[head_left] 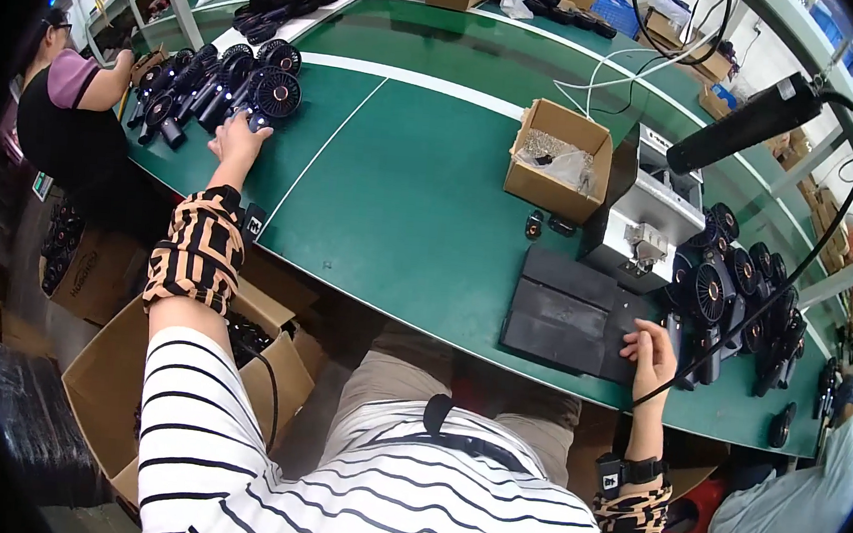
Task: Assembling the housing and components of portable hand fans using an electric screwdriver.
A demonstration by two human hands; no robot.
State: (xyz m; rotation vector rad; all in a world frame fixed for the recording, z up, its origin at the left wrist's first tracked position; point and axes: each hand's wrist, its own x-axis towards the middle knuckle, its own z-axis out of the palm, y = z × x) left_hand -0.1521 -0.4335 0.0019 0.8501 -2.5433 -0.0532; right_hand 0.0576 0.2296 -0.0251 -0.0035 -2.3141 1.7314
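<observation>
The left hand (240, 142) reaches out to the near edge of the left-hand cluster of dark handheld fans (175, 91), its bent fingers and thumb on the handle end of the nearest fan (278, 94) — whether they close fully around it I cannot tell, since their far side is hidden. Taking it by the handle probably keeps the fingers clear of the round grille. The right hand (652, 352) rests by the right end of a black flat fixture (555, 317), fingers loosely curled and parted, nothing visible between them. That fixture lies at the table's near edge, in front of a silver machine (641, 218), perhaps so that work can be laid down within easy reach. Behind it an open cardboard box (543, 191) holds small metal bits and a clear bag, seemingly set there to be picked from, and two small dark parts (546, 226) lie just in front of the box. A black cylindrical tool (748, 122) hangs above the machine on a cable, likely to leave the tabletop free. A second pile of fans (735, 291) crowds the right side — apart from the left cluster, which suggests two separate lots. The table (380, 223) is smooth green, crossed by a thin white line, and bends with the lens. Beneath it stands a large open carton (101, 391); a co-worker (67, 128) is at the left end and another person (793, 506) at the right.
</observation>
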